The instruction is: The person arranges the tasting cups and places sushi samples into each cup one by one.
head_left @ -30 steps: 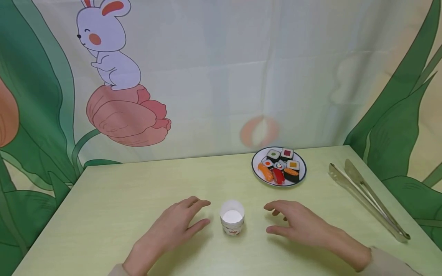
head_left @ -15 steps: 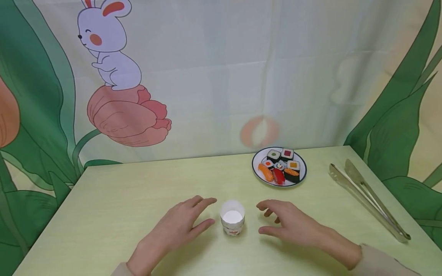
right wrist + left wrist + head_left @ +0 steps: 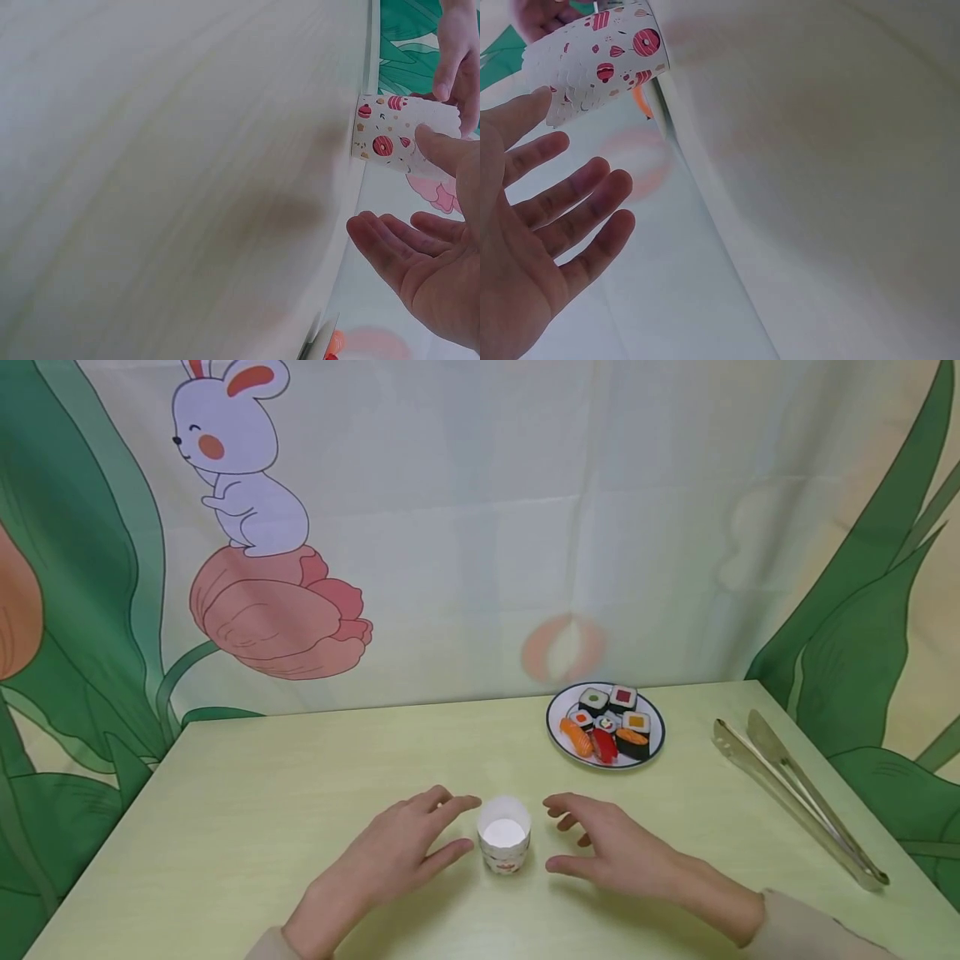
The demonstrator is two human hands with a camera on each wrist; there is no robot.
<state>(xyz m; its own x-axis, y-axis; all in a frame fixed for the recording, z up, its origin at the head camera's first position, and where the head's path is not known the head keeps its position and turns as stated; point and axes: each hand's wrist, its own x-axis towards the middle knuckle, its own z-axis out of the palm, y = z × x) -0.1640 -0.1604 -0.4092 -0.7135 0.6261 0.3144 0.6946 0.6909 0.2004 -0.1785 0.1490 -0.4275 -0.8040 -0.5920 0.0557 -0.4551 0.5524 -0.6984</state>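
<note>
A small stack of white paper baking cups [image 3: 504, 839] stands upright on the table between my two hands. Red and pink sweets are printed on the outer cup, and layered wavy rims show in the left wrist view. My left hand [image 3: 401, 843] is just left of the stack, thumb and fingers spread and relaxed, holding nothing. On the other side my right hand [image 3: 618, 847] faces it with loosely bent fingers, also holding nothing. In the right wrist view the right thumb [image 3: 442, 150] overlaps the printed cup.
A round plate [image 3: 552, 731] with a dark rim, bearing several sushi pieces [image 3: 604, 745], sits at the table's back edge. Metal tongs [image 3: 806, 802] lie along the right side. Behind the pale table [image 3: 300, 777] hangs a cloth [image 3: 465, 527] printed with a rabbit and plants.
Both hands have moved inward toward the stack of paper cups, the right hand leftward and the left hand rightward. The cups, plate and tongs have stayed in place.
</note>
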